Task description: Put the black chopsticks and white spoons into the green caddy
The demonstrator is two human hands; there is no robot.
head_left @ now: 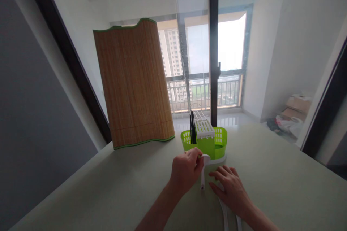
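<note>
Pale table (271,173) before glass balcony door (200,61)

The table (271,173) has a smooth, matt pale-green top, and on it stands a mat (134,83) of thin bamboo slats, dry and finely ribbed, bound along its edges with green cloth tape. The caddy (221,140) is glossy, translucent lime-green plastic with perforated walls, carrying a white slotted plastic insert (204,128) and dark, smooth chopsticks (192,128). The left hand (186,169) pinches a spoon (204,173) of smooth white plastic, and 2 more white plastic handles (225,216) of the same sheen lie under the right hand (230,187).
</note>
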